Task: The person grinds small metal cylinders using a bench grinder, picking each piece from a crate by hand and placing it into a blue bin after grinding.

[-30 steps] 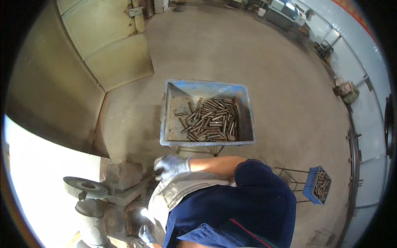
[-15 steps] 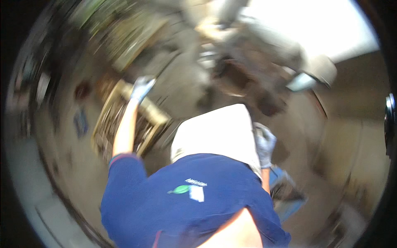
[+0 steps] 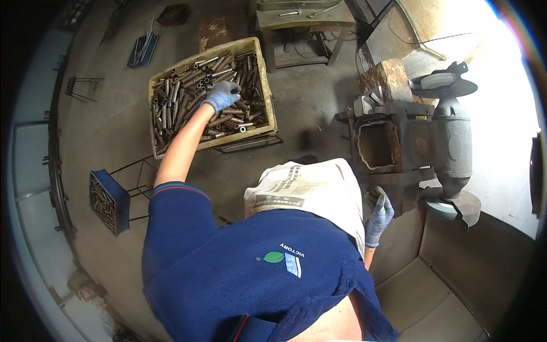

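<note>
My left hand, in a blue and grey work glove, is down on the heap of short metal tubes inside a yellowish plastic crate. Its fingers curl downward among the tubes, and what they close on is hidden. Some tubes are shiny, others brown and dull. On the other side, my right hand wears a similar glove and hangs beside my pale apron. Its fingers are bent loosely and apart, with nothing visible in them. The bench grinder stands just beyond it.
A rusty open-topped housing adjoins the grinder. Blue bins on a thin metal stand hold small parts at the left. A worktable with tools stands at the back. Metal panels rise at the lower right.
The view has swung round and turned from blurred to sharp. My left hand has gone from the crate's rim to the tubes inside. My right hand remains beside the apron.
</note>
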The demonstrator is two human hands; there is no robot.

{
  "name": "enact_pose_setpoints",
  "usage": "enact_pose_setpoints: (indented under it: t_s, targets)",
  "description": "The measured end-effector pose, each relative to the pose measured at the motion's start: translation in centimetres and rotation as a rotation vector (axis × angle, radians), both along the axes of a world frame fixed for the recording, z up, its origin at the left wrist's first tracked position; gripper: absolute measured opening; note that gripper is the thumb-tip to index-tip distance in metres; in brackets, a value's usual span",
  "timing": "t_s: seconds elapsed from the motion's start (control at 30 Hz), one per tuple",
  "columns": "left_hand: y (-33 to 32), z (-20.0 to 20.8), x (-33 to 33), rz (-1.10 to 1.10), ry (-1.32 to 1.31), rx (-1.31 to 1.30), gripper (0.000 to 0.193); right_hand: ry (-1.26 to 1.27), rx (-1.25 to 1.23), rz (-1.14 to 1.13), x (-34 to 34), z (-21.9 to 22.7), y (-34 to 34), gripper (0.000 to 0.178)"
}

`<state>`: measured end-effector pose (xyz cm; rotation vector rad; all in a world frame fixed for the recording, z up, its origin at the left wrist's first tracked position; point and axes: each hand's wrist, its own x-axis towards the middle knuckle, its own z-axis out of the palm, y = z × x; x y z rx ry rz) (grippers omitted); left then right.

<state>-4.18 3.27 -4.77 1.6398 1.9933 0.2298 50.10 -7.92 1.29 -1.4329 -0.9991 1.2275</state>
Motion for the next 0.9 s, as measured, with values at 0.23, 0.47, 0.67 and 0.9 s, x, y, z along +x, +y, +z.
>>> enact_pose_setpoints:
  t_s: [0.23,0.47,0.67,0.9]
  targets:
    - [1.5,-1.4,4.7,-0.137,0.276,-0.150,0.034,-0.016,0.001,0.018,0.3,-0.5,-0.4,0.029]
    - [3.8,-2.8,5.3,-0.249,0.397,-0.316,0.028,-0.108,0.025,-0.011,0.5,0.1,-1.8,0.041]
    - [3.0,-2.1,3.6,-0.170,0.187,-0.251,0.033,-0.008,-0.020,-0.049,1.1,0.0,-2.6,0.029]
    - [2.2,5.0,5.0,0.138,-0.255,0.156,0.019,-0.162,0.050,-0.014,2.7,-0.4,-2.4,0.029]
